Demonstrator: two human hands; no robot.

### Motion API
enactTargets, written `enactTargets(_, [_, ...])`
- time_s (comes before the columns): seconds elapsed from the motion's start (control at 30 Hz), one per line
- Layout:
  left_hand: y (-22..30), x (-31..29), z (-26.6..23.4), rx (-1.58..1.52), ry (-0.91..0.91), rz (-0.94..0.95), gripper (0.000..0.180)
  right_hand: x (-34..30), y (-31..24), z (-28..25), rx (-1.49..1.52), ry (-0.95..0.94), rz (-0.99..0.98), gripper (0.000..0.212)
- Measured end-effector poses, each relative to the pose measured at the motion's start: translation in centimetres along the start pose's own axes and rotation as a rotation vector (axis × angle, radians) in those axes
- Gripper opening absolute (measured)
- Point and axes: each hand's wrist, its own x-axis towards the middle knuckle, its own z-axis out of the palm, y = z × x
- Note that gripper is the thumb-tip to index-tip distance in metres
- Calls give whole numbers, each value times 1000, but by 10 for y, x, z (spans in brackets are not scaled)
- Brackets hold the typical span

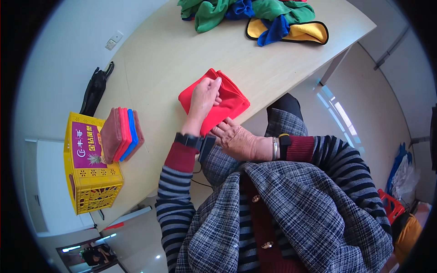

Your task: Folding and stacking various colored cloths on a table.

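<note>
A folded red cloth [230,98] lies on the table near its front edge, its layers showing along the right side. My left hand [205,97] rests on top of it with curled fingers, closed on a fold of the fabric. At the cloth's near corner, my right hand [236,141] is stretched out with its fingers apart. Its fingertips touch or nearly touch the red fabric, and part of them is hidden at the table edge.
Left on the pale table [150,73], folded brown, red and blue cloths [122,134] stand against a yellow crate [98,182]. A black umbrella [95,91] lies behind it. Green, blue and yellow cloths [268,20] are heaped at the far side.
</note>
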Motion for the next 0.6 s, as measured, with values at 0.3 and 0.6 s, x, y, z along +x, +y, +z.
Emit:
enactTargets(0.3, [-20,-118,-8,880,250,590,37,-7,1,-4,-96,-54,-43,51])
enactTargets(0.6, [-36,-132,-3,1073,288,651,54,-30,20,-36,40,-23,-166,56])
